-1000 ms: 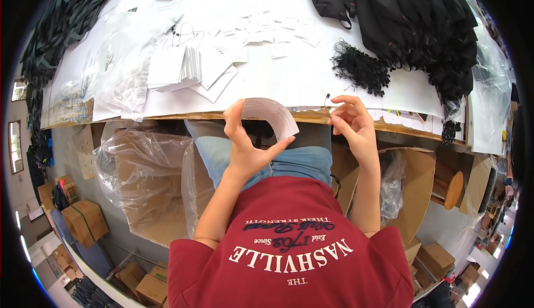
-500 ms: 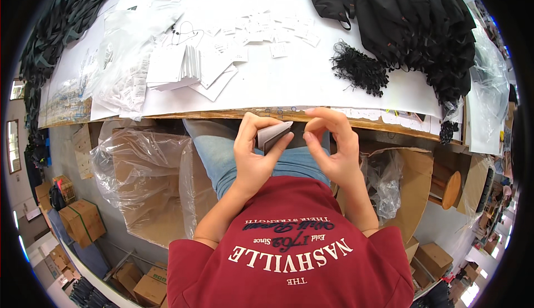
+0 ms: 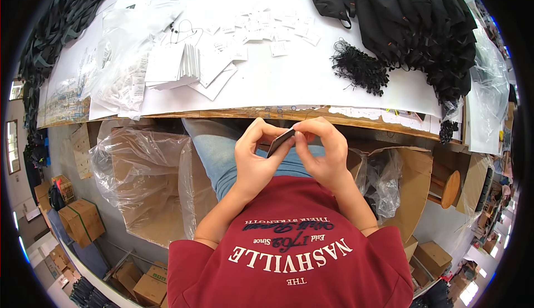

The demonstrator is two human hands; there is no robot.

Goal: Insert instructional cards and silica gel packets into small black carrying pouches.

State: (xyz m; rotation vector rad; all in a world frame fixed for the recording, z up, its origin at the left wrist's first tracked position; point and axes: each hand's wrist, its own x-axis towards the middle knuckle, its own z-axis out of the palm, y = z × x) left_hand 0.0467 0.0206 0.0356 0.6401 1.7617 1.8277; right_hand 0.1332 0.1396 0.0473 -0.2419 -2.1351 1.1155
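Above my lap, close to the table's front edge, my left hand (image 3: 256,155) pinches a small dark card (image 3: 281,142), which looks like a hang tag, between thumb and fingers. My right hand (image 3: 325,152) has thumb and fingertips closed at the card's upper right corner, touching the other hand's fingertips. The card is tilted, and the fingers cover part of it. On the table beyond lie a stack of white cards (image 3: 172,66), several small white labels (image 3: 267,27) and a tangled heap of black cords (image 3: 360,67).
Black fabric pouches (image 3: 400,21) are piled at the far right, dark straps (image 3: 55,35) at the far left. Clear plastic bags (image 3: 119,58) lie left on the table (image 3: 267,88). A plastic-lined carton (image 3: 147,180) stands left of my legs, another carton (image 3: 414,180) right.
My right hand has moved left and closed on the card's corner. The card has turned, showing its dark face where a light face showed before.
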